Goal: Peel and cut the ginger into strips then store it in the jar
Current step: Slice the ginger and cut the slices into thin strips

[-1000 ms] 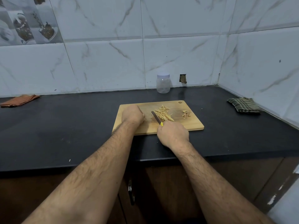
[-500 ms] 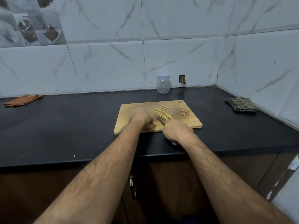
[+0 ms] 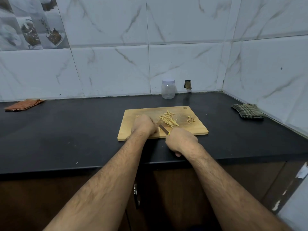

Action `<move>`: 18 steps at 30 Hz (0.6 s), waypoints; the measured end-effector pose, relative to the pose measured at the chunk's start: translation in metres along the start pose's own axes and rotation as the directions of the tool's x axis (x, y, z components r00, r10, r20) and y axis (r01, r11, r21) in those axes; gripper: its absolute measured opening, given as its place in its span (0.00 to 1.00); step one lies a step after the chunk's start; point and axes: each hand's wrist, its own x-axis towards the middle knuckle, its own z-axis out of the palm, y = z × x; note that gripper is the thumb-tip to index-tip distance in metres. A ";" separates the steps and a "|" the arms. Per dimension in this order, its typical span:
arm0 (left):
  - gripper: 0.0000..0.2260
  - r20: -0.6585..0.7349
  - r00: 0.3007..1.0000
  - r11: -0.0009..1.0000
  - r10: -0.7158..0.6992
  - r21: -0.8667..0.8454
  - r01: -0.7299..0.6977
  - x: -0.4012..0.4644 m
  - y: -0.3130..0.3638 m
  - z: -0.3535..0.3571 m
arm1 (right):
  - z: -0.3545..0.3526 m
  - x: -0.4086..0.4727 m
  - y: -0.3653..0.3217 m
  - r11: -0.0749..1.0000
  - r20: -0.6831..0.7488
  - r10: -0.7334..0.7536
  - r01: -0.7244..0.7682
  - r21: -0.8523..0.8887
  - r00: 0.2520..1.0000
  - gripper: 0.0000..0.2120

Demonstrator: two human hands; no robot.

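Observation:
A wooden cutting board (image 3: 198, 129) lies on the black counter. On it sits a pile of pale ginger strips (image 3: 168, 120) and, further right, a small heap of brown peel (image 3: 190, 119). My left hand (image 3: 143, 125) holds down a piece of ginger (image 3: 158, 130) at the board's front; most of that piece is hidden under the fingers. My right hand (image 3: 181, 141) grips the yellow handle of a small knife (image 3: 163, 129), whose blade lies against the ginger piece. A clear plastic jar (image 3: 168, 89) with a white lid stands closed by the back wall.
An orange cloth (image 3: 24, 104) lies at the far left of the counter and a green checked cloth (image 3: 247, 111) at the right near the corner wall. A small hole (image 3: 187, 84) shows in the tile beside the jar. Brown cabinet doors run below the counter edge.
My left hand has slid right and toward the front of the board onto a ginger piece. The knife has drawn back from the strip pile to that piece.

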 end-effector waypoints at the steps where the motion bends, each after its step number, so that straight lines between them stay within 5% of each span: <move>1: 0.05 -0.021 1.000 1.000 0.002 0.012 -0.002 -0.001 0.002 0.002 | 0.000 0.000 0.000 1.000 -0.001 0.003 -0.003 -0.005 1.000 0.08; 7: 0.03 -0.037 0.998 0.997 0.048 0.060 -0.046 -0.002 -0.002 0.000 | 0.003 -0.001 0.003 0.999 -0.008 0.034 -0.034 0.012 0.999 0.08; 12: 0.10 -0.020 0.992 0.953 0.125 0.279 -0.114 -0.005 -0.001 -0.005 | 0.006 -0.003 -0.001 1.000 0.000 0.020 -0.020 0.007 1.000 0.09; 18: 0.09 -0.084 0.988 0.961 0.133 0.256 -0.108 -0.007 0.001 0.000 | 0.007 0.001 -0.005 0.999 -0.036 -0.012 0.011 -0.046 0.999 0.08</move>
